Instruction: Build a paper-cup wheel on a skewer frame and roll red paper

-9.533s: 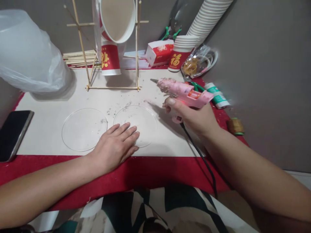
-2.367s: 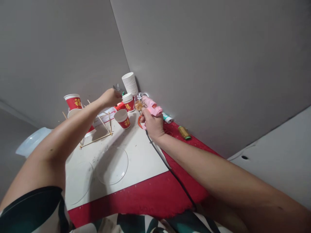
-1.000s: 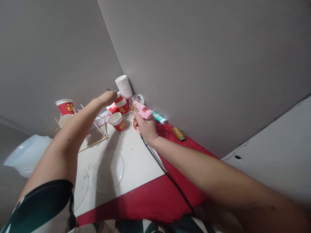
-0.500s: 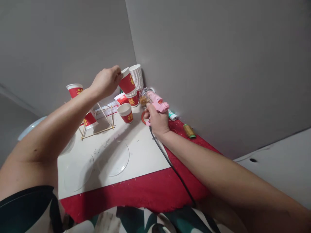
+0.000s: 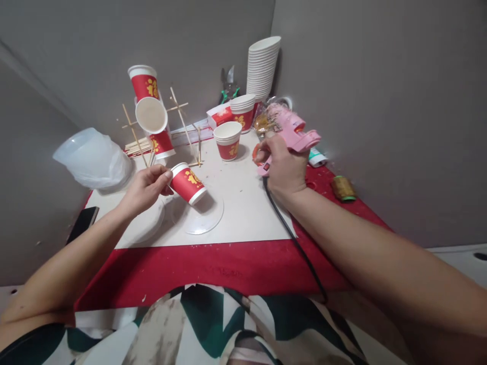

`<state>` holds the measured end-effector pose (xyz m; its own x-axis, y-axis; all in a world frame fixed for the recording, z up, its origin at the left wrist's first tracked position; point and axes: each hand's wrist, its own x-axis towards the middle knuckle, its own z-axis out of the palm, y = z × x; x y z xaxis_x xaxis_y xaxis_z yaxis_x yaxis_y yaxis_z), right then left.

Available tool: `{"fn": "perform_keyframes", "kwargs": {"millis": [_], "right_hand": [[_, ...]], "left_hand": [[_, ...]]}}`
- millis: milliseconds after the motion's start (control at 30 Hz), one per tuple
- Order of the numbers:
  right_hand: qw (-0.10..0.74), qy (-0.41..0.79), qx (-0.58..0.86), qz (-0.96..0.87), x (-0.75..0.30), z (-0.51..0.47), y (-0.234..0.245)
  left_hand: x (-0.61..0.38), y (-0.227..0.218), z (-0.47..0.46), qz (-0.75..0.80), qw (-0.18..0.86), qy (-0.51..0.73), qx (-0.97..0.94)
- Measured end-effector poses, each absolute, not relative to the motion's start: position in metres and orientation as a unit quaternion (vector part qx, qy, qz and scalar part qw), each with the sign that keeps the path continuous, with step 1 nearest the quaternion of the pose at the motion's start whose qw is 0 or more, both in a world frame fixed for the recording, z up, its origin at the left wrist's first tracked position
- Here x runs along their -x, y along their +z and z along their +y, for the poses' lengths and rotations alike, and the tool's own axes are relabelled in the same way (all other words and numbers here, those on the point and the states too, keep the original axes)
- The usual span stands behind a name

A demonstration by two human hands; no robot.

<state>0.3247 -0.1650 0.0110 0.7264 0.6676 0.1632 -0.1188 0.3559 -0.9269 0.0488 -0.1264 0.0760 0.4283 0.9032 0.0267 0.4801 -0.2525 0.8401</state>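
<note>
My left hand (image 5: 148, 187) pinches a red and white paper cup (image 5: 188, 183) by its rim. The cup is tilted over a clear round plastic lid (image 5: 205, 220). On the right, my right hand (image 5: 285, 165) is wrapped round the handle of a pink glue gun (image 5: 294, 131), whose black cord (image 5: 289, 241) runs down toward me. A short nest of paper cups (image 5: 227, 142) stands between my hands. Behind my left hand, several joined cups (image 5: 142, 83) rise among thin wooden stick frames (image 5: 182, 119).
A tall stack of paper cups (image 5: 263, 68) stands in the corner, with green-handled pliers (image 5: 230, 91) beside it. A filled plastic bag (image 5: 99, 159) and a phone (image 5: 83, 223) are at left. A gold thread spool (image 5: 343, 188) lies right on the red cloth (image 5: 213, 268).
My left hand has brought a paper cup from the stacks at the back toward me and lower left. My right hand still holds the glue gun. The camera view has shifted.
</note>
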Motion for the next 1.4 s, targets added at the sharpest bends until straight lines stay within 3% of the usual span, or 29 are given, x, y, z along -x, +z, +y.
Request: {"fn": "perform_keyframes", "kwargs": {"millis": [200,667,1233,1400], "right_hand": [[0.766,0.238,0.513,-0.306,-0.318,-0.166,-0.002],[0.757,0.255,0.511,-0.319,-0.319,-0.168,-0.011],[0.756,0.241,0.511,-0.330,-0.315,-0.171,-0.015],[0.753,0.297,0.494,-0.316,-0.299,-0.180,-0.006]], "left_hand": [[-0.045,0.043,-0.100,0.439,0.405,0.301,-0.743],[-0.051,0.011,-0.069,0.397,0.467,0.284,-0.738],[-0.046,-0.009,-0.062,0.357,0.498,0.320,-0.722],[-0.047,-0.009,-0.066,0.363,0.490,0.318,-0.726]]}}
